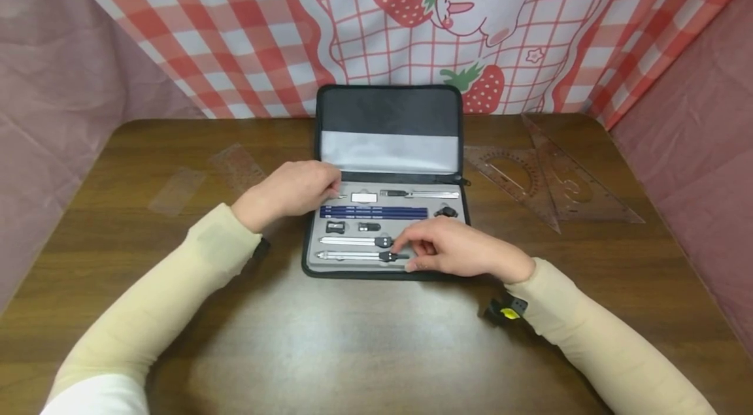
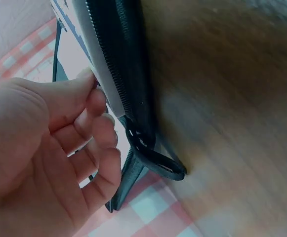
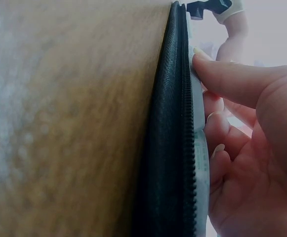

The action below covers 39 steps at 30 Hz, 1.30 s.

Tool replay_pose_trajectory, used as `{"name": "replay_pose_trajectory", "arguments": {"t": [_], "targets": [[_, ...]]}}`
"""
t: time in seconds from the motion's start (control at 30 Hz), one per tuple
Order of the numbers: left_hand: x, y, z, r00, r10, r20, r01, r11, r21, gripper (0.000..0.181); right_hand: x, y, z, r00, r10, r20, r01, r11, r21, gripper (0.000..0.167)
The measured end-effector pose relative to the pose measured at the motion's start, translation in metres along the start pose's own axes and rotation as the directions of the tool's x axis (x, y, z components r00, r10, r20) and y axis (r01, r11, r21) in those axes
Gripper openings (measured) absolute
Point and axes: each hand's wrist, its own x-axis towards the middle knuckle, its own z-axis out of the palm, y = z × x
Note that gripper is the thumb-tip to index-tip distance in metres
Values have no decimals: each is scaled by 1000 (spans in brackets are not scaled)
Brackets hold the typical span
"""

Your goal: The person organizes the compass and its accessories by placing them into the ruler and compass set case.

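An unzipped black case (image 1: 388, 276) lies open on the table, its grey tray (image 1: 359, 268) fitted with drawing tools. At the tray's upper left my left hand (image 1: 294, 189) pinches a small piece with a thin silver tip (image 1: 342, 197); the fingers hide most of it. My right hand (image 1: 455, 246) hovers low over the lower right of the tray, fingers loosely bent, thumb (image 3: 217, 69) at the tray's edge. Beside its fingertips lie two silver compasses (image 1: 353, 241). Blue pencils (image 1: 373, 212), a white eraser (image 1: 364, 197) and a black sharpener (image 1: 335, 227) sit in their slots.
Clear set squares (image 1: 579, 189) and a protractor-marked triangle (image 1: 512, 173) lie right of the case. Clear plastic pieces (image 1: 176, 191) lie left of it. The case's lid (image 1: 388, 111) stands raised against the checked cloth (image 1: 253, 29) behind the table.
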Motion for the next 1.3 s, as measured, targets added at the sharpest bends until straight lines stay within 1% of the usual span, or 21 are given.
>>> {"name": "replay_pose_trajectory", "arguments": {"t": [0.1, 0.17, 0.27, 0.37, 0.5, 0.63, 0.7, 0.77, 0.83, 0.9, 1.0, 1.1, 1.13, 1.23, 1.3], "targets": [[1, -1, -1, 999, -29, 28, 30, 999, -45, 12, 1, 0, 0, 1000, -9, -3, 9, 1000, -2, 29], [1, -3, -3, 996, -63, 58, 68, 994, -86, 14, 2, 0, 0, 1000, -20, -6, 20, 1000, -1, 28], [2, -7, -5, 989, -113, 99, 127, 980, -151, 19, 2, 0, 0, 1000, -30, -7, 30, 1000, 2, 28], [2, -13, -5, 982, -147, 118, 170, 960, -222, 23, 3, 0, 0, 1000, -26, -3, 26, 1000, 0, 29], [2, -19, -4, 978, -163, 133, 198, 927, -318, 23, 4, -1, 0, 1000, -21, 0, 21, 1000, -4, 29], [2, -22, -3, 974, -179, 142, 219, 903, -368, 22, 5, -1, 0, 1000, -31, 3, 31, 1000, -4, 28], [1, -23, -3, 971, -188, 145, 231, 896, -380, 21, 5, 0, -1, 999, -40, 8, 40, 999, 17, 29], [1, -23, -3, 970, -194, 145, 236, 890, -391, 21, 3, 4, -4, 999, -49, 12, 48, 997, 67, 29], [2, -23, -2, 972, -186, 146, 230, 888, -399, 21, -2, 8, -11, 999, -30, 17, 28, 992, 124, 29], [3, -22, -1, 974, -169, 147, 215, 890, -401, 21, -10, 14, -21, 1000, 8, 14, -10, 985, 170, 27], [5, -21, 0, 978, -143, 151, 192, 900, -390, 20, -23, 23, -37, 995, 97, -15, -93, 982, 163, 25], [6, -20, 0, 978, -137, 154, 186, 908, -375, 18, -31, 33, -49, 983, 182, -33, -175, 974, 144, 24], [6, -20, -1, 979, -134, 155, 184, 910, -371, 18, -33, 37, -51, 978, 206, -28, -199, 968, 150, 25], [5, -20, -1, 978, -129, 162, 181, 912, -367, 18, -34, 43, -54, 971, 241, 8, -238, 955, 178, 27], [4, -22, -2, 976, -129, 174, 185, 914, -362, 17, -33, 45, -53, 974, 226, 25, -226, 954, 194, 29]]}}
